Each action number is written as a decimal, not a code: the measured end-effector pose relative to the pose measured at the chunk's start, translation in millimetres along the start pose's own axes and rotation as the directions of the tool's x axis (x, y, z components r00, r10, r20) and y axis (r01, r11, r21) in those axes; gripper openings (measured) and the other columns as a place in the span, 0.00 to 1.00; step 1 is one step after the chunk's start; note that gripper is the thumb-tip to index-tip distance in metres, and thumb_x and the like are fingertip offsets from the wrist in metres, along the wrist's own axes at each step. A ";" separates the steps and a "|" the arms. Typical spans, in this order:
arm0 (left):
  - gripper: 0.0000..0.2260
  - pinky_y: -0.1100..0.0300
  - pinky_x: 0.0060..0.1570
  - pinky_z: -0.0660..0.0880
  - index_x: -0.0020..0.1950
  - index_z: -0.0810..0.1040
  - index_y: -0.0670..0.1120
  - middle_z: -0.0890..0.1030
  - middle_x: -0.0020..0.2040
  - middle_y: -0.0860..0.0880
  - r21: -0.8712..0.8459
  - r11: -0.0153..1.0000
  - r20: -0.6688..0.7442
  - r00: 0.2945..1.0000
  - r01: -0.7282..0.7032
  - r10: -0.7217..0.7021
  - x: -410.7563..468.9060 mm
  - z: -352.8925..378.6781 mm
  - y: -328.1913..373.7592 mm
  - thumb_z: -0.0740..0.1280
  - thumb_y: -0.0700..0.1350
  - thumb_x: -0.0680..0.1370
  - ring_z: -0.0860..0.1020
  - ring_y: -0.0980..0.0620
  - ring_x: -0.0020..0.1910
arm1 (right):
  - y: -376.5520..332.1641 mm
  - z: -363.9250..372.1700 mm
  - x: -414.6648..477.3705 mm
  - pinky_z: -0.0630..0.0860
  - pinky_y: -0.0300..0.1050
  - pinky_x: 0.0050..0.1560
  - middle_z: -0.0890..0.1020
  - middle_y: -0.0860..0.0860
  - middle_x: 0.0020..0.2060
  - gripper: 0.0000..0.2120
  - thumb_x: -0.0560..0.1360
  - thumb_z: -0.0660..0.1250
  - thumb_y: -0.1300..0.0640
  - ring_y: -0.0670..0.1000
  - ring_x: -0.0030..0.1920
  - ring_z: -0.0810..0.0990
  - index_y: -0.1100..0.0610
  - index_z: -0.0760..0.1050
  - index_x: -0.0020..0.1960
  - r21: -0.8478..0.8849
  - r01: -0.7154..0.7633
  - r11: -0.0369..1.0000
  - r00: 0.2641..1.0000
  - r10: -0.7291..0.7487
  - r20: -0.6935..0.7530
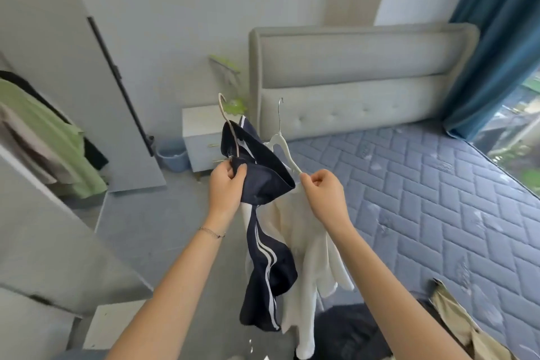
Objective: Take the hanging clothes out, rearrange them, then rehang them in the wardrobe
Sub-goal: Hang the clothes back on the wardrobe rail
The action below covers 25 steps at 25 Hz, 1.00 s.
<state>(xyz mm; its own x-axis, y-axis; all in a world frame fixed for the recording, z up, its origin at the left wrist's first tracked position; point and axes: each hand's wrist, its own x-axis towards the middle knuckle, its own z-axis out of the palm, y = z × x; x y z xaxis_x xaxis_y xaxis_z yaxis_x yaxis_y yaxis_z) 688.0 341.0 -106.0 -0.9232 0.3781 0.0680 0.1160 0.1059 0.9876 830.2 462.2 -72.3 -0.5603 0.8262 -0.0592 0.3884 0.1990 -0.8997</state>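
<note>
My left hand (226, 187) grips a navy garment with white stripes (264, 242) near its top, along with its pale hanger (229, 123), whose hook points up. My right hand (323, 190) pinches the arm of a white hanger (282, 146) carrying a cream white garment (304, 257) that hangs down between my forearms. Both garments are held in the air beside the bed. The wardrobe (43, 140) stands open at the left, with a green garment (49, 131) and other clothes hanging inside.
A bed with a blue quilted mattress (423, 199) and grey headboard (359, 79) fills the right side. A khaki garment (464, 327) and a dark one (350, 330) lie at its near corner. A white nightstand (201, 137) and blue bin (174, 158) stand by the wall.
</note>
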 end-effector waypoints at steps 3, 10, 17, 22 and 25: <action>0.11 0.38 0.51 0.77 0.47 0.78 0.40 0.82 0.46 0.37 -0.021 1.000 -0.032 0.999 -0.006 0.005 49.2 -59.0 -2.3 0.64 0.48 0.77 0.81 0.38 0.48 | -36.4 65.8 23.6 0.64 0.34 0.30 0.72 0.47 0.31 0.11 0.78 0.64 0.52 0.44 0.31 0.68 0.58 0.68 0.40 0.035 0.043 0.998 0.998 -0.045 0.041; 0.16 0.36 0.51 0.76 0.49 0.77 0.36 0.79 0.47 0.33 0.008 1.000 -0.185 0.983 -0.013 0.014 148.7 -162.7 -12.0 0.63 0.51 0.76 0.79 0.36 0.46 | -116.6 196.5 68.7 0.65 0.37 0.32 0.72 0.47 0.31 0.11 0.77 0.64 0.53 0.45 0.32 0.69 0.57 0.68 0.39 0.093 0.133 0.987 0.979 -0.145 0.143; 0.12 0.57 0.36 0.68 0.36 0.72 0.45 0.71 0.32 0.48 0.012 0.999 -0.397 0.917 0.045 -0.036 242.2 -251.0 -29.2 0.64 0.43 0.80 0.70 0.52 0.34 | -175.6 321.5 137.5 0.66 0.41 0.34 0.72 0.47 0.30 0.12 0.77 0.64 0.53 0.47 0.32 0.70 0.56 0.68 0.37 0.102 0.210 0.972 0.918 -0.232 0.322; 0.12 0.55 0.36 0.67 0.39 0.73 0.40 0.72 0.34 0.42 0.039 0.996 -0.540 0.840 0.080 -0.047 315.8 -302.8 -54.8 0.63 0.43 0.81 0.71 0.49 0.34 | -211.8 406.9 194.6 0.65 0.40 0.33 0.72 0.47 0.30 0.12 0.77 0.64 0.54 0.46 0.31 0.69 0.56 0.67 0.37 0.137 0.293 0.946 0.823 -0.323 0.467; 0.12 0.53 0.39 0.69 0.42 0.75 0.37 0.77 0.39 0.33 0.048 0.993 -0.642 0.765 0.103 -0.049 355.4 -327.0 -68.6 0.63 0.44 0.81 0.74 0.46 0.37 | -237.4 451.2 227.6 0.64 0.36 0.31 0.72 0.47 0.30 0.11 0.77 0.64 0.55 0.45 0.31 0.69 0.58 0.68 0.38 0.155 0.338 0.928 0.748 -0.365 0.555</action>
<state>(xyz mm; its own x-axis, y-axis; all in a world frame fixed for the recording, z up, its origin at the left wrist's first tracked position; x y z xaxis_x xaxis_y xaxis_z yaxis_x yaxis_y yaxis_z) 232.2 167.5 -103.2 -0.9474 -0.3058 0.0949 0.0374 0.1886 0.9813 280.4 365.1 -67.3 -0.9666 0.2525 0.0438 0.0581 0.3826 -0.9221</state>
